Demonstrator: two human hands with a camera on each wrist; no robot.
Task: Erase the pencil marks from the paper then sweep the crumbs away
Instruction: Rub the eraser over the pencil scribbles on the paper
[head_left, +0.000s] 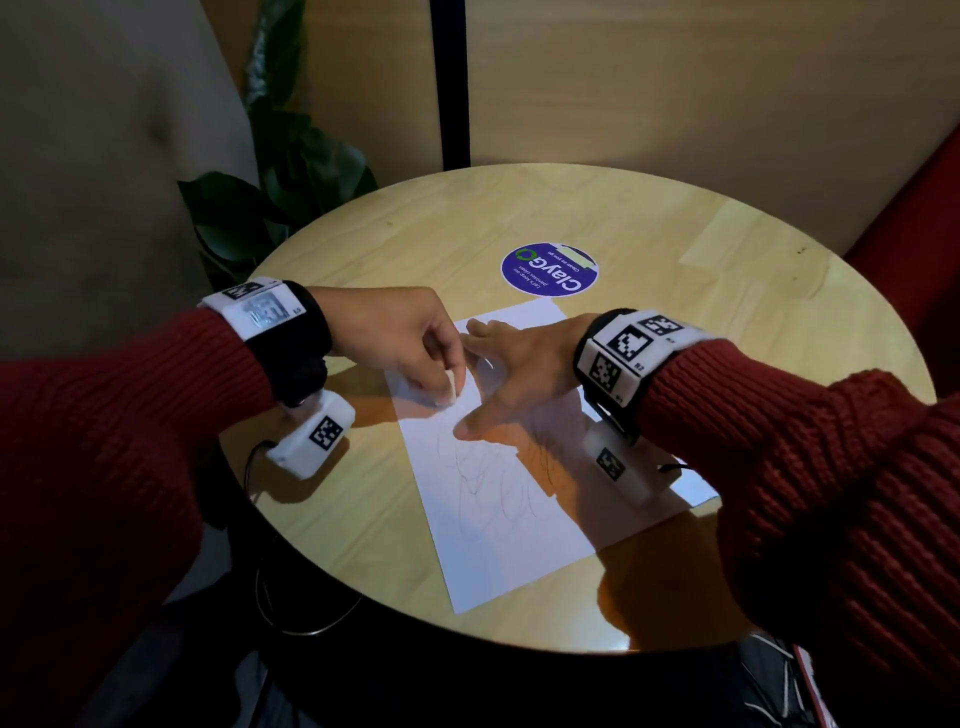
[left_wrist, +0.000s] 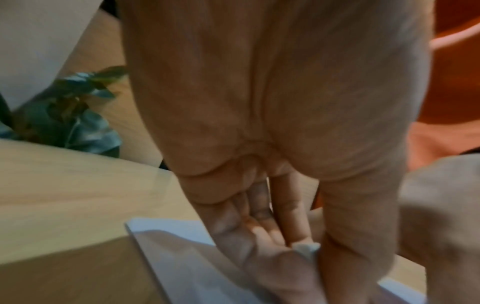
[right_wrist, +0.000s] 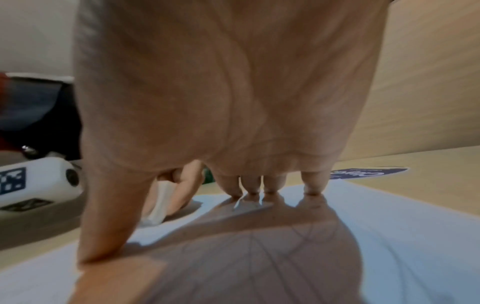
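A white sheet of paper (head_left: 514, 514) with faint pencil scribbles lies on the round wooden table (head_left: 363, 291). My left hand (head_left: 415, 353) pinches a small white eraser (head_left: 451, 388) and holds it down on the sheet's upper left part. The eraser (left_wrist: 306, 247) shows between thumb and fingers in the left wrist view, and as the eraser (right_wrist: 158, 205) at the left of the right wrist view. My right hand (head_left: 514, 374) lies spread on the paper (right_wrist: 389, 236), thumb and fingertips (right_wrist: 250, 188) pressing it flat just right of the eraser.
A round purple sticker (head_left: 549, 270) lies on the table beyond the paper. A green plant (head_left: 291, 171) stands behind the table's left edge. A red seat (head_left: 924, 208) is at the right. Wrist camera housings (head_left: 317, 436) hang close to the tabletop.
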